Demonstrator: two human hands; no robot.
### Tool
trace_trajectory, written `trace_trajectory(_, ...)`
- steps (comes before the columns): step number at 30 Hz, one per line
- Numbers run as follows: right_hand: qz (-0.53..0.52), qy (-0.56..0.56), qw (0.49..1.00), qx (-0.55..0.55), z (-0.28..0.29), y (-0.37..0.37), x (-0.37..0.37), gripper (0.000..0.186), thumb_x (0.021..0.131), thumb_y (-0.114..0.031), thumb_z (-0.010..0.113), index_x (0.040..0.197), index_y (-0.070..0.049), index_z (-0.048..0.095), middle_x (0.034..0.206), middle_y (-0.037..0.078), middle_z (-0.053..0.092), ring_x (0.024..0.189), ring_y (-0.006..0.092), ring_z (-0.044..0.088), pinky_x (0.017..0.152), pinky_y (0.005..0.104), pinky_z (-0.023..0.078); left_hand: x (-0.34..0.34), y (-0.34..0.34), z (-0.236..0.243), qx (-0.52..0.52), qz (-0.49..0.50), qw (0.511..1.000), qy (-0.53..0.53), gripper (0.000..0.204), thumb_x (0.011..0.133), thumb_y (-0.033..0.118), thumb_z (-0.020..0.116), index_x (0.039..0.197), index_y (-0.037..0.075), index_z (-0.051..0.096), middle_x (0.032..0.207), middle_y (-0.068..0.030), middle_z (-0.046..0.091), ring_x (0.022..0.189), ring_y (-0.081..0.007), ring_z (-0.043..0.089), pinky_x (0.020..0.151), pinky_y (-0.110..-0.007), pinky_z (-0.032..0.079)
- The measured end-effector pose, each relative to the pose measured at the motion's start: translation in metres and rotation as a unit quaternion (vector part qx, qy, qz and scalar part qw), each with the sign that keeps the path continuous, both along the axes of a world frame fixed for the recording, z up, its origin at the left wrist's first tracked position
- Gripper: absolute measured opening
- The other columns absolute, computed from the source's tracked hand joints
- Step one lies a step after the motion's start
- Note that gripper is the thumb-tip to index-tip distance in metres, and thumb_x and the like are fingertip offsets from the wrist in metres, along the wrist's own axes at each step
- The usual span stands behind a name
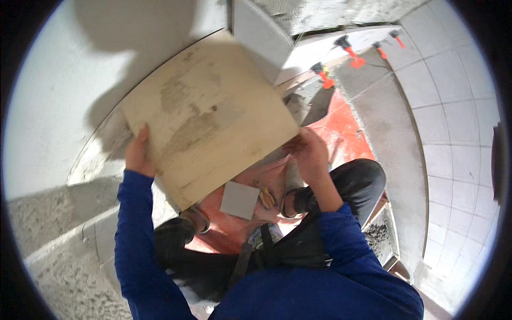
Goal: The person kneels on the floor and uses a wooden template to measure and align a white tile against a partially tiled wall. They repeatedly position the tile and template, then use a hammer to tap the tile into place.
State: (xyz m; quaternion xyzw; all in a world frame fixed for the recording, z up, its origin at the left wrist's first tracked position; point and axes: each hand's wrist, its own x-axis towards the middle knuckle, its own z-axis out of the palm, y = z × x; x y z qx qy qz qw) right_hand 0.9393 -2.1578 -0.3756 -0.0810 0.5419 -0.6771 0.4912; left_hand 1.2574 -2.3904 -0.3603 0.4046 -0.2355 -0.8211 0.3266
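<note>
At right, a frame (396,232) holds grey grit (378,239); left hand (140,153) and right hand (311,156) grip a beige panel (213,120).

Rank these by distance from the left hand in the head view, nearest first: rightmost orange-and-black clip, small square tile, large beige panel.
1. Large beige panel: in the left hand, gripped at its left side.
2. Small square tile: lower centre.
3. Rightmost orange-and-black clip: upper right.
</note>
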Motion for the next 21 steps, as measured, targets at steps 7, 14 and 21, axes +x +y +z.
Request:
trace_trajectory(7,-0.036,-0.008,0.999,-0.025,0.007,-0.002,0.004,0.022,0.096,-0.021,0.053,0.099,0.0,0.06,0.089,0.011,0.066,0.079,0.0208,0.064,0.074,0.0345,0.052,0.0,-0.003,-0.001,-0.006,0.044,0.995,-0.092,0.047,0.096,0.031,0.056,0.131,0.001,0.046,0.124,-0.014,0.058,0.111,-0.029,0.058,0.096,-0.046,0.049)
trace_trajectory(14,-0.022,0.007,0.998,-0.057,-0.001,-0.002,0.003,0.018,0.096,-0.017,0.057,0.099,0.0,0.06,0.089,0.01,0.067,0.079,0.0199,0.066,0.074,0.0333,0.054,-0.002,-0.01,0.003,-0.002,0.041,0.995,-0.086,0.048,0.096,0.033,0.056,0.131,0.001,0.046,0.125,-0.0154,0.058,0.112,-0.0303,0.058,0.096,-0.047,0.048)
trace_trajectory(21,-0.039,-0.019,0.998,-0.055,-0.001,-0.002,0.001,0.019,0.095,-0.019,0.059,0.099,-0.001,0.061,0.09,0.008,0.067,0.08,0.019,0.065,0.074,0.034,0.052,-0.002,-0.005,-0.001,-0.001,0.027,0.998,-0.064,0.049,0.096,0.034,0.056,0.131,0.002,0.046,0.126,-0.0156,0.058,0.113,-0.0295,0.058,0.097,-0.047,0.048)
